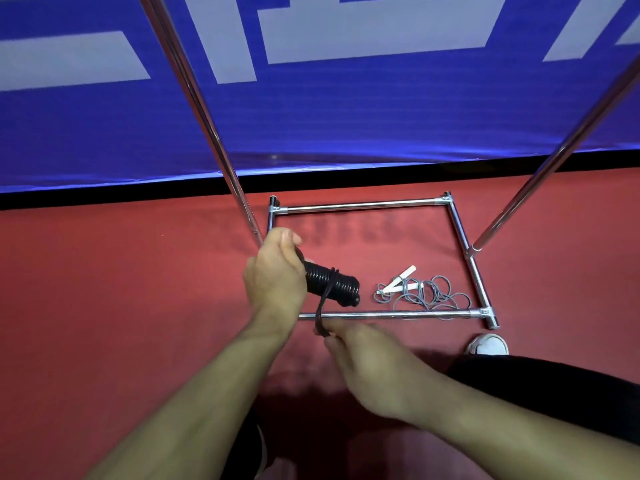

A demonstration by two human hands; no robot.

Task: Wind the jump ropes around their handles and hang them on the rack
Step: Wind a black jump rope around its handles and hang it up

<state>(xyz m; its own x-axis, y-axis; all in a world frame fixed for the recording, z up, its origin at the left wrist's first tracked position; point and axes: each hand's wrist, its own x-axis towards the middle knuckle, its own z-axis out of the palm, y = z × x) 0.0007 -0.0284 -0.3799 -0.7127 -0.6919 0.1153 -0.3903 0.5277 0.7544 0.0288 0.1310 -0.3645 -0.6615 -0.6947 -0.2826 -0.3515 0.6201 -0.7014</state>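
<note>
Head view: looking down past two bare forearms onto a red floor. Chrome tube rack standing ahead, its rectangular base flat on that floor, two slanted shiny poles rising from the side rails toward the upper corners of the frame. Left pole crossing just behind the left hand; near base rail running between the two hands. Behind the rack, a blue banner with pale grey blocky shapes above a black strip at floor level; shapes too cropped to read as writing. White shoe toe just outside the near right corner of the base, dark trouser leg below it.

Inside the base, near the right rail: loose grey jump rope with white handles, lying in a tangle on the floor, one loop draped over the near rail.

Left hand clamped round one end of a black jump rope wound in tight coils round its handles, bundle held level above the floor, inside the base outline. Free black tail dropping from the coils across the near rail. Right hand lower and nearer, fingertips pinched together on that tail; somewhat blurred.

No brand or label legible.
</note>
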